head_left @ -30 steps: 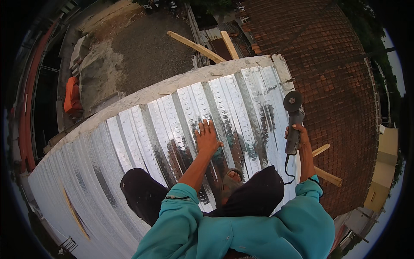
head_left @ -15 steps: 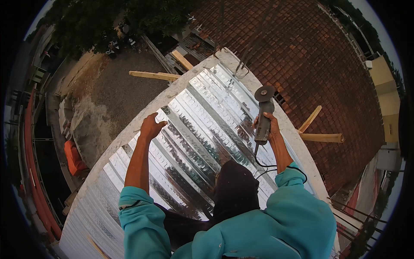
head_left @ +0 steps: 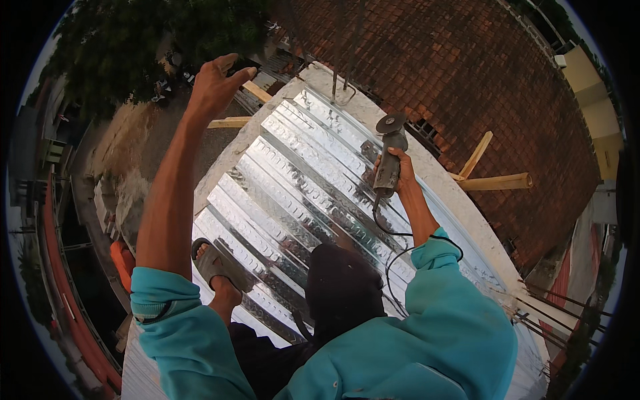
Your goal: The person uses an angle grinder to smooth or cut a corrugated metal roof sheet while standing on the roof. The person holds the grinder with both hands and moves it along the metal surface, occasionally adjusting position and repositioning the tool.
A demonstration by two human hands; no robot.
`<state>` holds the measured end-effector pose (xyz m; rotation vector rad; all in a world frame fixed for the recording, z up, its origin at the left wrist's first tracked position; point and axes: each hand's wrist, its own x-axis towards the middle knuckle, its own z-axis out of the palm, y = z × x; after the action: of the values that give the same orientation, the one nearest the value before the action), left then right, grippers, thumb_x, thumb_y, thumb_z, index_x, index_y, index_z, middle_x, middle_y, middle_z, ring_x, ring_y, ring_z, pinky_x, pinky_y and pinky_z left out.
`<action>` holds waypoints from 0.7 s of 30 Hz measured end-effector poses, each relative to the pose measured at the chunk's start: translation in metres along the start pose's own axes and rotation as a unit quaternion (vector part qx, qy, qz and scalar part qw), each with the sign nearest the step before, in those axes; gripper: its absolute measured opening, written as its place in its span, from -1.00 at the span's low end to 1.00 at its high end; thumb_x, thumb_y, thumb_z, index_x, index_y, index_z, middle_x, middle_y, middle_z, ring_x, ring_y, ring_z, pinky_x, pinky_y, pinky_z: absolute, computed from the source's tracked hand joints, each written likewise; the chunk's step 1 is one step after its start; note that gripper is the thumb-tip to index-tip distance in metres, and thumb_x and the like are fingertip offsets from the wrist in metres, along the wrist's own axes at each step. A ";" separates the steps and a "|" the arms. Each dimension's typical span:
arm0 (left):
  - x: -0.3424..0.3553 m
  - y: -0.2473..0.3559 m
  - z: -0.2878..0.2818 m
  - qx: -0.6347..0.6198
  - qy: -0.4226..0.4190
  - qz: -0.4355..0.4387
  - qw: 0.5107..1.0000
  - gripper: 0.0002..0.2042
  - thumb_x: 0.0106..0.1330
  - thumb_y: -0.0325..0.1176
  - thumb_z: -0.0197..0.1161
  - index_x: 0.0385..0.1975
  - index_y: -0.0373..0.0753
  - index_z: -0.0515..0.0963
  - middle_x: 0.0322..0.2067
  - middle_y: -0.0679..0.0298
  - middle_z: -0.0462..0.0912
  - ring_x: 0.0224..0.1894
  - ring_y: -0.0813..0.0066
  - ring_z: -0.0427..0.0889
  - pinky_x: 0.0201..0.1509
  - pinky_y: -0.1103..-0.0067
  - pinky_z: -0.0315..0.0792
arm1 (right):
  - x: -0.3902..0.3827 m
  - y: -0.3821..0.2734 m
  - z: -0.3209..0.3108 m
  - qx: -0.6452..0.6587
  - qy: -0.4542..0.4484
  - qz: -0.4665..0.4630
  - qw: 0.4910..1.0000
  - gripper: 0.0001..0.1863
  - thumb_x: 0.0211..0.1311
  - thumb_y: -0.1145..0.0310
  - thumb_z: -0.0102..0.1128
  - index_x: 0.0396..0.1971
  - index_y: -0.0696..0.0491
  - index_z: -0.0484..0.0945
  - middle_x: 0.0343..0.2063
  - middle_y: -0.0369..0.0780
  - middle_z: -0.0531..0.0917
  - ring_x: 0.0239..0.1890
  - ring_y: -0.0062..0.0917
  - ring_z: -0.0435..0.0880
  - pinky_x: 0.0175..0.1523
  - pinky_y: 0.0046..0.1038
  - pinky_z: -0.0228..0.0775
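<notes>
My right hand (head_left: 402, 170) is wrapped round the body of an angle grinder (head_left: 390, 155), held above the metal sheet near its right edge. The grinder's round disc (head_left: 391, 123) points away from me, and a black cord (head_left: 383, 223) loops down from its back end. My left hand (head_left: 217, 87) is raised in the air past the left edge of the roof, fingers apart, holding nothing. Below both arms lies the shiny ribbed metal sheet (head_left: 293, 180). My sandalled foot (head_left: 223, 268) rests on it at the left.
A concrete rim (head_left: 460, 207) borders the sheet, with thin metal rods (head_left: 340, 73) rising at the far corner. Wooden beams (head_left: 497, 182) jut out on the right, over a lower tiled roof (head_left: 453, 73). Beyond the left edge the ground lies far below. More rods (head_left: 560, 313) stick out at right.
My left hand has lifted off the sheet's left edge and moved up and away. My foot has come into view on the sheet. The grinder has stayed in my right hand.
</notes>
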<state>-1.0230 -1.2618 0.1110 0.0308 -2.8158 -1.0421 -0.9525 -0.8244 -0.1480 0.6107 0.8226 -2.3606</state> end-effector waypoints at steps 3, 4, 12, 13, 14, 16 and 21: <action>0.026 0.027 0.009 0.028 0.069 0.076 0.994 -0.35 0.28 0.03 0.38 0.14 -0.46 0.54 0.07 -0.26 0.60 0.16 -0.05 0.60 0.23 0.27 0.49 | -0.007 -0.004 0.003 0.001 -0.005 0.008 1.000 -0.55 0.12 0.20 0.36 -0.20 0.25 0.46 -0.41 -0.11 0.60 -0.40 -0.31 0.71 -0.24 -0.18 0.69; 0.037 0.039 0.015 0.038 0.109 0.122 0.986 -0.41 0.32 0.03 0.35 0.06 -0.44 0.61 -0.03 -0.24 0.68 0.06 0.00 0.70 0.15 0.28 0.55 | -0.012 -0.009 0.004 0.021 0.007 0.008 1.000 -0.55 0.13 0.21 0.36 -0.19 0.25 0.45 -0.40 -0.11 0.59 -0.40 -0.31 0.71 -0.24 -0.17 0.69; 0.107 0.132 0.015 -0.093 0.135 0.147 0.975 -0.09 0.24 0.07 0.41 0.40 -0.46 0.18 0.29 -0.28 0.36 0.34 -0.02 0.40 0.31 0.24 0.41 | -0.045 -0.038 0.034 0.013 0.051 -0.066 0.996 -0.54 0.13 0.27 0.36 -0.12 0.22 0.37 -0.36 -0.10 0.54 -0.37 -0.32 0.69 -0.25 -0.17 0.66; 0.111 0.154 0.013 -0.116 0.110 0.147 0.976 0.00 0.20 0.10 0.44 0.45 -0.45 0.10 0.36 -0.30 0.23 0.42 -0.07 0.27 0.40 0.21 0.33 | -0.043 -0.040 0.029 0.011 0.064 -0.078 0.995 -0.51 0.11 0.27 0.37 -0.11 0.23 0.35 -0.35 -0.09 0.52 -0.39 -0.30 0.68 -0.27 -0.16 0.66; 0.115 0.162 0.015 -0.136 0.083 0.142 0.977 0.09 0.15 0.14 0.47 0.50 -0.43 0.01 0.44 -0.33 0.10 0.51 -0.11 0.14 0.49 0.18 0.24 | -0.042 -0.038 0.031 0.020 0.081 -0.073 0.994 -0.51 0.10 0.27 0.38 -0.11 0.23 0.35 -0.36 -0.09 0.53 -0.39 -0.30 0.68 -0.27 -0.16 0.66; 0.131 0.160 0.008 -0.193 0.042 0.162 0.967 0.07 0.13 0.22 0.46 0.46 -0.42 0.13 0.38 -0.29 0.26 0.43 -0.10 0.30 0.43 0.16 0.31 | -0.027 -0.026 0.057 0.037 0.101 -0.058 0.993 -0.50 0.09 0.26 0.38 -0.11 0.23 0.35 -0.37 -0.09 0.53 -0.40 -0.30 0.68 -0.29 -0.16 0.67; 0.163 0.174 0.017 -0.292 -0.083 0.231 0.924 -0.06 0.18 0.24 0.41 0.39 -0.38 0.32 0.26 -0.26 0.45 0.36 -0.06 0.42 0.38 0.13 0.35 | 0.011 -0.008 0.086 0.006 0.101 -0.032 0.994 -0.51 0.11 0.22 0.36 -0.16 0.28 0.38 -0.40 -0.08 0.56 -0.49 -0.34 0.67 -0.33 -0.21 0.68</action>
<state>-1.1817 -1.1299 0.2315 -0.7689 -2.3224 -1.7400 -0.9856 -0.8802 -0.0902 0.8503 0.9299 -2.3900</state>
